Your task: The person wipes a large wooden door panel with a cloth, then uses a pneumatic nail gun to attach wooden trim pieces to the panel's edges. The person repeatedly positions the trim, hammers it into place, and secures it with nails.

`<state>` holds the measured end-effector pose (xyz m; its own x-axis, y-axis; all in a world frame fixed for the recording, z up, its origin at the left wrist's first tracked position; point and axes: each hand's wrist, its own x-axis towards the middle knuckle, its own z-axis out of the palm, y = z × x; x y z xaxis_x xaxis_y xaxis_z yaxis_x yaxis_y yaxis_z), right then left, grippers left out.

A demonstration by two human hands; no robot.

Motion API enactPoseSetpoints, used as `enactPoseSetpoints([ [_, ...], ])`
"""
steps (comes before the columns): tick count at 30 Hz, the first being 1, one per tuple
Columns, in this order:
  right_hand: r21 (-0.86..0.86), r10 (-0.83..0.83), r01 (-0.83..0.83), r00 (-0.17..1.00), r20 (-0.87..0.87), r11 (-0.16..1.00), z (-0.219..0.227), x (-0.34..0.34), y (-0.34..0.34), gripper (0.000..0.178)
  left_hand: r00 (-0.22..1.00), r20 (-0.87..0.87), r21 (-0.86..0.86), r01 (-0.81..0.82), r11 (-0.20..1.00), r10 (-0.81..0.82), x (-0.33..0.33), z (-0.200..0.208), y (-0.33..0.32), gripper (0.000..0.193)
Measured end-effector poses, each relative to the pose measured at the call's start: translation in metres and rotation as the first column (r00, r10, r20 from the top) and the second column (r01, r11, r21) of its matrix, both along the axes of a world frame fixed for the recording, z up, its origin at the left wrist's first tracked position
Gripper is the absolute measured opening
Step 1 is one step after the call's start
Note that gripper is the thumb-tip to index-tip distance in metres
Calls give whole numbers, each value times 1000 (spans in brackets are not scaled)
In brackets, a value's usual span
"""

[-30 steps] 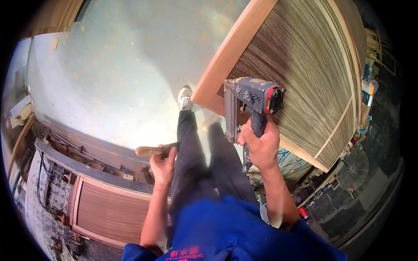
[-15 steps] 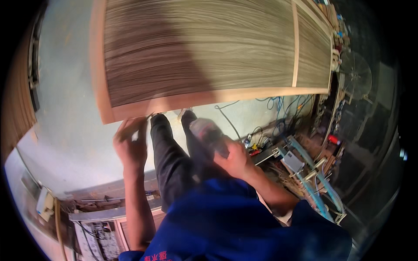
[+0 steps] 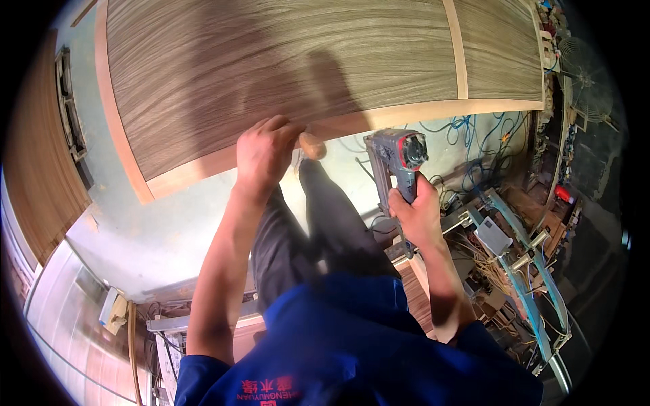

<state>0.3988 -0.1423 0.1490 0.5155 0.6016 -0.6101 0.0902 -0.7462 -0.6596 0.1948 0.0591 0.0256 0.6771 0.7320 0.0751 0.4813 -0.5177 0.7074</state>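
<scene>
My right hand [image 3: 418,211] is closed round the handle of a grey and black nail gun [image 3: 401,152] with a red ring at its round end cap. The tool is off the panel, just to the near side of its edge. At the near edge of a large wood-grain panel [image 3: 291,61], my left hand [image 3: 265,150] is closed with bent fingers. Its fingertips overlap the panel's pale edge strip [image 3: 379,116] in view. Whatever lies between them, if anything, is hidden.
Blue hoses [image 3: 464,125] lie on the floor under the panel's right side. A teal metal frame [image 3: 525,271] stands among wood scraps at right. Another wood-grain board [image 3: 40,155] is at far left. A fan [image 3: 586,74] is at upper right, and my shoe [image 3: 311,145] is below the edge.
The nail gun has swung up and right in my right hand and is now sharp. My left hand has moved right and up onto the panel edge. The view has shifted.
</scene>
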Motion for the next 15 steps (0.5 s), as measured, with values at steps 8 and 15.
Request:
enactPoseSetpoints([
  [8, 32, -31, 37, 987, -160, 999, -23, 3, 39, 25, 988, -152, -66, -38, 997, 28, 7, -3, 16, 18],
  [15, 51, -17, 26, 984, -178, 998, -32, -1, 55, 18, 930, -362, -258, -26, 966, -71, 20, 8, 40, 22],
])
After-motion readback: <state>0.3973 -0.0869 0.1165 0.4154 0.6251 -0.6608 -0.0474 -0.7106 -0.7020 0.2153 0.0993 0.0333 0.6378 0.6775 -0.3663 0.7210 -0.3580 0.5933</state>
